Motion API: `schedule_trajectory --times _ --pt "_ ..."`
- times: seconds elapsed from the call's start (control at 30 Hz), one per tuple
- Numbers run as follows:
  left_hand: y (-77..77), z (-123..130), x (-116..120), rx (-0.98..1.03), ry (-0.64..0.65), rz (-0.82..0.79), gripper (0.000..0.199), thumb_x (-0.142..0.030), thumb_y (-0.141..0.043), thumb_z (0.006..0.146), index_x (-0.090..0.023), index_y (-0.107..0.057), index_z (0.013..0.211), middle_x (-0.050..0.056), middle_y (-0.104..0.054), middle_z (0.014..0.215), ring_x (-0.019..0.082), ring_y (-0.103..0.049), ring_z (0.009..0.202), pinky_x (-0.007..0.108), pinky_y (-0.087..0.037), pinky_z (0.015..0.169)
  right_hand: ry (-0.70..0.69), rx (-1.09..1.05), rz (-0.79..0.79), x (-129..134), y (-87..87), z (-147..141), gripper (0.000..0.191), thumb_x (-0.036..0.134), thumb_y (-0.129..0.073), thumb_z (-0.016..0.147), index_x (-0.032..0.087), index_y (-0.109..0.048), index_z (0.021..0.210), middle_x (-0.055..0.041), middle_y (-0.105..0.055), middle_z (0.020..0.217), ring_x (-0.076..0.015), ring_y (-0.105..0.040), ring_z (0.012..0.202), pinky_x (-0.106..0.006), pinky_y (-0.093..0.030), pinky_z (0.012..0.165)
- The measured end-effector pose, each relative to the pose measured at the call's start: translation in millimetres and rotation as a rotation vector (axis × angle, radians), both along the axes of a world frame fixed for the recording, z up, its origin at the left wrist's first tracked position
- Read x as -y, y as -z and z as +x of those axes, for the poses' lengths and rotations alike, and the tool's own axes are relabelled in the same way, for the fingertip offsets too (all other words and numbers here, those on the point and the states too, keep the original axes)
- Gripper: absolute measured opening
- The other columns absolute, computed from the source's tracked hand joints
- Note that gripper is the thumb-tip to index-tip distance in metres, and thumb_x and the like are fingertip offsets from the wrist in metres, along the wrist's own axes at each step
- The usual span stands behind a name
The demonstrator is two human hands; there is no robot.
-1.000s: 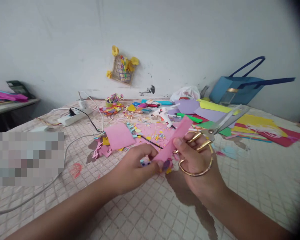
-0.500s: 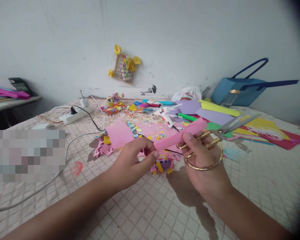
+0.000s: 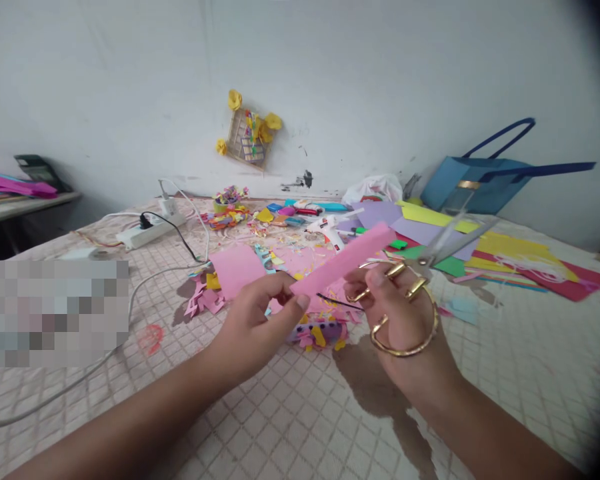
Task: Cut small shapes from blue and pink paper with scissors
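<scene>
A folded pink paper strip [image 3: 347, 259] slants up to the right, its lower end pinched between the thumb and fingers of my left hand [image 3: 263, 320]. My right hand [image 3: 405, 313] has its fingers through the golden handles of a pair of scissors [image 3: 422, 263]. The silver blades point up and right, slightly parted, and lie to the right of the strip. Behind my left hand a flat pink sheet [image 3: 236, 268] lies on the table. Below the strip is a purple piece [image 3: 325, 331] with dark dots and yellow bits.
A white glue gun [image 3: 330, 230] lies mid-table among paper scraps. A power strip [image 3: 150, 230] with cables stands at the left. Coloured sheets [image 3: 430, 233] are spread at the right, before a blue bag [image 3: 485, 180]. A small frame with yellow flowers [image 3: 250, 137] hangs on the wall.
The pink strip has shifted left, and its far end is now free of my right thumb. The scissor blades have parted and tilted more upward. My left hand moved slightly left.
</scene>
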State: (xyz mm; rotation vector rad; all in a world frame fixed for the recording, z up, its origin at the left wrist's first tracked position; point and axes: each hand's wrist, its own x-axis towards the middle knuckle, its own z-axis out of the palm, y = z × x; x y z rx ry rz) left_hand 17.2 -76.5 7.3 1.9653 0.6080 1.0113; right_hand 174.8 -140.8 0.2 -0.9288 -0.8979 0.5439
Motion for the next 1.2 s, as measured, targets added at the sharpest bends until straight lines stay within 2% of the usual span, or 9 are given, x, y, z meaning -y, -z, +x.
schedule_trajectory --times 0.1,0.17,0.3,0.47,0.6,0.73,0.9,1.2 --pt "-1.8 -4 -4 0.144 -0.087 -0.078 0.018 -0.029 -0.058 0.079 -0.016 -0.057 0.066 -0.002 -0.048 0.06 0.009 -0.044 0.058 0.022 -0.035 0.054 -0.042 0.393 -0.153 7 -4.1 2 0.025 0.045 -0.05 0.085 0.02 -0.048 0.078 0.0021 -0.049 0.07 -0.0126 -0.048 0.064 -0.028 -0.04 0.06" --pt "-4.9 -7 -5 0.221 -0.126 -0.087 0.017 -0.029 -0.061 0.078 -0.017 -0.058 0.066 -0.002 -0.049 0.059 0.009 -0.044 0.057 0.022 -0.035 0.053 -0.093 0.64 -0.304 13 -5.9 2 0.025 0.046 -0.048 0.086 0.021 -0.044 0.081 0.0035 -0.045 0.068 -0.0119 -0.042 0.059 -0.027 -0.035 0.054" --pt "-9.8 -14 -4 0.273 -0.148 -0.056 0.017 -0.032 -0.062 0.077 -0.018 -0.06 0.066 -0.002 -0.052 0.061 0.01 -0.047 0.059 0.022 -0.039 0.055 -0.195 0.896 -0.531 21 -7.7 0 0.027 0.043 -0.056 0.082 0.022 -0.039 0.08 0.0047 -0.044 0.064 -0.0116 -0.039 0.054 -0.025 -0.029 0.048" --pt "-8.0 -13 0 0.144 -0.098 -0.055 0.021 -0.034 -0.062 0.076 -0.017 -0.057 0.064 -0.001 -0.053 0.059 0.01 -0.046 0.056 0.022 -0.038 0.052 -0.309 0.928 -0.528 23 -8.9 -4 0.022 0.039 -0.051 0.086 0.022 -0.038 0.082 0.0036 -0.045 0.068 -0.0116 -0.04 0.056 -0.025 -0.03 0.048" --pt "-4.6 -9 2 0.066 -0.005 -0.12 0.022 -0.035 -0.061 0.076 -0.016 -0.056 0.065 0.001 -0.059 0.063 0.012 -0.053 0.061 0.025 -0.042 0.056 -0.339 0.925 -0.514 22 -7.6 -5 0.02 0.039 -0.05 0.086 0.022 -0.039 0.084 0.004 -0.044 0.069 -0.0113 -0.038 0.057 -0.024 -0.031 0.048" --pt "-2.6 -8 1 0.038 0.006 -0.148 0.022 -0.035 -0.061 0.075 -0.016 -0.057 0.066 0.002 -0.061 0.065 0.015 -0.057 0.064 0.027 -0.045 0.059 -0.376 0.904 -0.539 21 -6.7 -5 0.022 0.041 -0.049 0.086 0.022 -0.039 0.082 0.0047 -0.042 0.068 -0.0105 -0.037 0.057 -0.023 -0.03 0.047" --pt "-2.8 -8 -2 0.022 0.022 -0.135 0.021 -0.034 -0.061 0.076 -0.016 -0.058 0.066 0.003 -0.061 0.068 0.014 -0.056 0.065 0.028 -0.045 0.061 -0.394 0.913 -0.564 22 -7.9 -4 0.026 0.045 -0.048 0.086 0.021 -0.039 0.08 0.0044 -0.042 0.068 -0.0106 -0.037 0.057 -0.023 -0.03 0.046" --pt "-2.0 -8 -5 -0.024 0.051 -0.127 0.023 -0.035 -0.059 0.077 -0.015 -0.058 0.065 0.002 -0.06 0.066 0.013 -0.054 0.062 0.027 -0.043 0.058 -0.34 0.932 -0.58 20 -5.1 -1 0.031 0.048 -0.057 0.08 0.021 -0.041 0.076 0.0047 -0.045 0.062 -0.0104 -0.039 0.052 -0.023 -0.027 0.045"
